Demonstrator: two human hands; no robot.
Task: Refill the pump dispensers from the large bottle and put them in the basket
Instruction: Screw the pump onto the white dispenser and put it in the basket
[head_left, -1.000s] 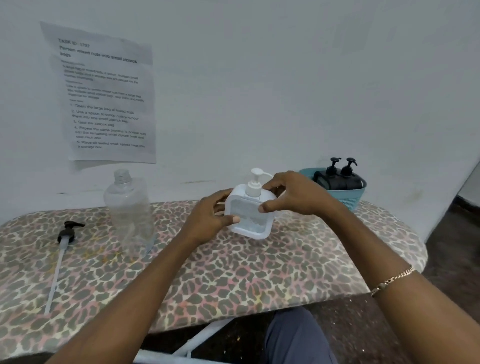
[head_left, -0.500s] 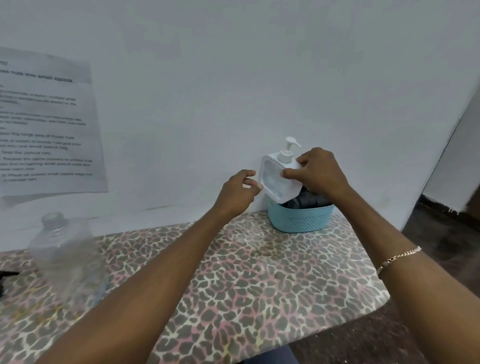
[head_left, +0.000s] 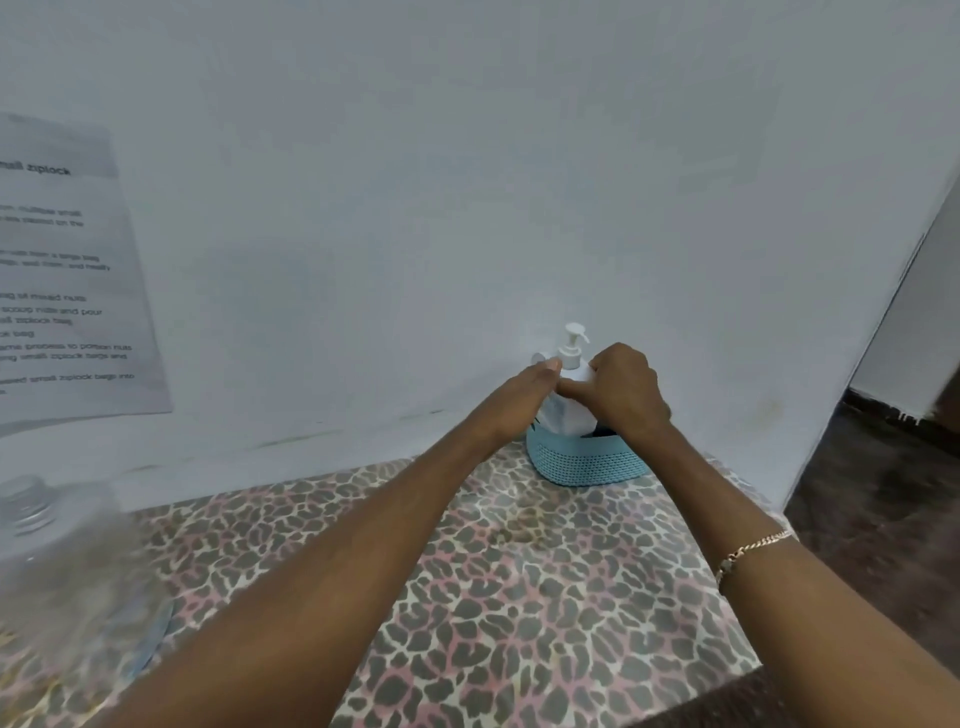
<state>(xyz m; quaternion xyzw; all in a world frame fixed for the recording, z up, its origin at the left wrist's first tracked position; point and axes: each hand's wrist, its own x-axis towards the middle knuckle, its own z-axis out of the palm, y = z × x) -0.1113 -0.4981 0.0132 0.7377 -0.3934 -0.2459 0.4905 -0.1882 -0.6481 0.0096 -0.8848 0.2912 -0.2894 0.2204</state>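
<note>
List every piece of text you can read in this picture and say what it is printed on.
"small ziplock": heading fragment on the paper sheet taped to the wall, cut off at the frame edge.
Body lines on that sheet: too blurred to read reliably.
White pump dispenser, blue basket, clear bottle: no legible text.

Dispenser: white pump dispenser (head_left: 568, 410) partly inside the blue basket (head_left: 584, 460)
Right hand (head_left: 621, 392): grips the dispenser's top
Left hand (head_left: 524, 397): flat against its side
Large bottle (head_left: 67, 571): blurred, clear, far left
</note>
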